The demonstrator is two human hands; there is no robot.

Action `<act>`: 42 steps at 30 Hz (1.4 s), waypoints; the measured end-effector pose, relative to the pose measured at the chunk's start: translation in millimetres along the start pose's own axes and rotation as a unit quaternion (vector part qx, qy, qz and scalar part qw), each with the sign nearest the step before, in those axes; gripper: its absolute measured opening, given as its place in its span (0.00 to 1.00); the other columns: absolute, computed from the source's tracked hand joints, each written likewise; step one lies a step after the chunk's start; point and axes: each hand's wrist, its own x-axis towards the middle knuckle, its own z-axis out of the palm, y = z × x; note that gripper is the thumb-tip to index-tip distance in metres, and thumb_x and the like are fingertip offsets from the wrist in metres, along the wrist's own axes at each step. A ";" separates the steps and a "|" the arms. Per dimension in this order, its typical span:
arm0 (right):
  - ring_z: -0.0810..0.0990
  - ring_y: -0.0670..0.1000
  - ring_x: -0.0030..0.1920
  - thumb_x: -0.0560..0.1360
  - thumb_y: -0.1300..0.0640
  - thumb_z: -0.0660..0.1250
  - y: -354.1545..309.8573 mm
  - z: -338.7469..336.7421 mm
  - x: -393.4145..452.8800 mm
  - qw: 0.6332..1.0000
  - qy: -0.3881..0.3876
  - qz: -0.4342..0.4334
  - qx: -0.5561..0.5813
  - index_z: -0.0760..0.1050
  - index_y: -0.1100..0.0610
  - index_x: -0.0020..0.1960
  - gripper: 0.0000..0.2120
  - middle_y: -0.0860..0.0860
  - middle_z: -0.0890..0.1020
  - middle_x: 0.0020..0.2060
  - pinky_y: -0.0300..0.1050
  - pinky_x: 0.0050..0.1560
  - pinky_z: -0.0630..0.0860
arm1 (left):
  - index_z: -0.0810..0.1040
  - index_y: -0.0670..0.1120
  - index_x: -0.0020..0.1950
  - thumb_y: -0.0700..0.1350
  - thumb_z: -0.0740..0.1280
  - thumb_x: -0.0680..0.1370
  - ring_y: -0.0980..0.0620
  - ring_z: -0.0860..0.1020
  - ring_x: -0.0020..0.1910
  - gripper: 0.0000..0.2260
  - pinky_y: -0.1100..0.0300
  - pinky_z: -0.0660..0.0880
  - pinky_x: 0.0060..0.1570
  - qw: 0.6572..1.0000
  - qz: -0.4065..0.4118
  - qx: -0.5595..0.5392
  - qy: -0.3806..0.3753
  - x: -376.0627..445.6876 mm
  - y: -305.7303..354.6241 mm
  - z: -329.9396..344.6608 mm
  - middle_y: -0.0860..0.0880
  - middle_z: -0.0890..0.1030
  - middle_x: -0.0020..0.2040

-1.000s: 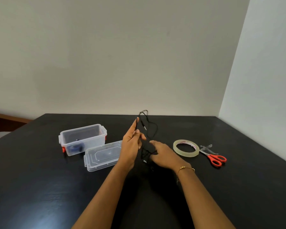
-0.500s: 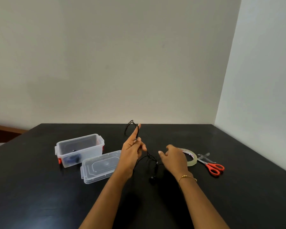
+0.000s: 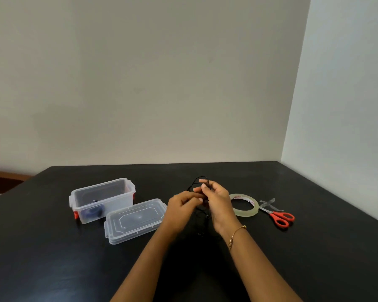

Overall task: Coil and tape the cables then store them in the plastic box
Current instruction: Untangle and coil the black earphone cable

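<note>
Both hands have closed in together since 0.5 s ago; right hand came off the tabletop side & now meets left hand above the black table. Fingers of both curl & pinch the thin black cable, loops sticking up behind fingertips, rest hanging btwn wrists. Clear plastic box w/ dark item inside sits left, its clear lid beside it. Tape roll & red-handled scissors to the right.

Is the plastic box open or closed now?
Open. The box has no cover; its lid lies on the table beside it.
</note>
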 end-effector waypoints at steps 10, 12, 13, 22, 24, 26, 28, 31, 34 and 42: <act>0.73 0.44 0.35 0.78 0.60 0.58 0.4 2.3 -4.8 0.984 -0.173 -0.007 -0.041 0.78 0.53 0.56 0.12 0.49 0.78 0.37 0.34 0.33 0.69 | 0.66 0.44 0.70 0.42 0.63 0.78 0.48 0.79 0.52 0.20 0.53 0.76 0.53 0.955 -0.119 -0.263 0.068 6.3 0.4 -8.9 0.46 0.81 0.52; 0.67 0.43 0.29 0.78 0.59 0.60 0.9 -0.8 -3.8 0.986 -0.158 -0.023 -0.055 0.79 0.53 0.51 0.09 0.48 0.74 0.31 0.34 0.29 0.65 | 0.52 0.45 0.75 0.38 0.60 0.79 0.51 0.80 0.49 0.27 0.54 0.75 0.55 0.922 -0.105 -0.353 0.118 9.9 2.4 -12.5 0.46 0.81 0.52; 0.67 0.43 0.28 0.78 0.58 0.61 0.5 -3.6 -3.0 0.987 -0.145 -0.033 -0.065 0.79 0.53 0.48 0.08 0.48 0.73 0.30 0.34 0.29 0.64 | 0.49 0.46 0.76 0.37 0.58 0.80 0.52 0.81 0.46 0.27 0.55 0.75 0.54 0.905 -0.098 -0.389 0.141 12.0 2.7 -16.4 0.46 0.81 0.51; 0.74 0.44 0.36 0.79 0.58 0.58 8.6 -19.6 9.3 0.982 -0.088 -0.063 -0.157 0.74 0.56 0.48 0.07 0.48 0.78 0.37 0.36 0.36 0.70 | 0.71 0.47 0.49 0.36 0.57 0.80 0.52 0.82 0.38 0.07 0.66 0.79 0.37 0.877 -0.081 -0.420 0.219 10.7 8.6 -22.2 0.44 0.80 0.42; 0.74 0.42 0.34 0.78 0.58 0.61 7.6 -23.1 9.8 0.969 -0.097 -0.096 -0.208 0.76 0.57 0.47 0.06 0.48 0.78 0.35 0.35 0.37 0.69 | 0.72 0.46 0.46 0.36 0.59 0.79 0.53 0.82 0.37 0.06 0.67 0.79 0.38 0.873 -0.065 -0.420 0.238 11.3 7.9 -24.6 0.44 0.80 0.41; 0.73 0.41 0.32 0.76 0.56 0.64 9.2 -28.3 12.3 0.939 -0.103 -0.139 -0.296 0.79 0.58 0.45 0.07 0.47 0.78 0.32 0.34 0.37 0.69 | 0.74 0.45 0.44 0.34 0.62 0.77 0.54 0.81 0.36 0.06 0.68 0.79 0.37 0.863 -0.062 -0.422 0.271 12.3 5.7 -30.2 0.45 0.80 0.41; 0.72 0.42 0.31 0.76 0.54 0.64 14.2 -32.1 15.3 0.902 -0.105 -0.167 -0.384 0.80 0.58 0.45 0.09 0.48 0.76 0.30 0.33 0.34 0.67 | 0.75 0.45 0.44 0.34 0.65 0.75 0.54 0.81 0.38 0.07 0.70 0.78 0.35 0.851 -0.069 -0.415 0.313 12.7 2.3 -36.2 0.46 0.80 0.42; 0.71 0.42 0.31 0.77 0.54 0.63 17.1 -35.8 19.5 0.888 -0.063 -0.188 -0.414 0.79 0.58 0.47 0.09 0.48 0.76 0.31 0.31 0.33 0.66 | 0.73 0.48 0.44 0.33 0.68 0.73 0.54 0.80 0.40 0.10 0.69 0.77 0.35 0.863 -0.089 -0.342 0.361 12.5 -3.1 -40.8 0.48 0.81 0.42; 0.72 0.42 0.32 0.77 0.57 0.63 12.1 -36.8 19.6 0.930 -0.027 -0.164 -0.329 0.78 0.61 0.48 0.09 0.47 0.75 0.32 0.30 0.33 0.68 | 0.70 0.49 0.46 0.34 0.68 0.73 0.55 0.79 0.41 0.12 0.64 0.75 0.44 0.904 -0.079 -0.217 0.360 12.7 -7.8 -39.5 0.49 0.79 0.42; 0.81 0.47 0.32 0.76 0.62 0.64 -17.9 -24.6 2.3 0.990 -0.024 -0.071 0.117 0.79 0.59 0.41 0.07 0.50 0.80 0.31 0.36 0.33 0.78 | 0.73 0.42 0.58 0.41 0.65 0.77 0.53 0.79 0.41 0.10 0.71 0.76 0.34 0.986 -0.092 -0.002 0.137 11.9 -21.0 -26.9 0.48 0.79 0.45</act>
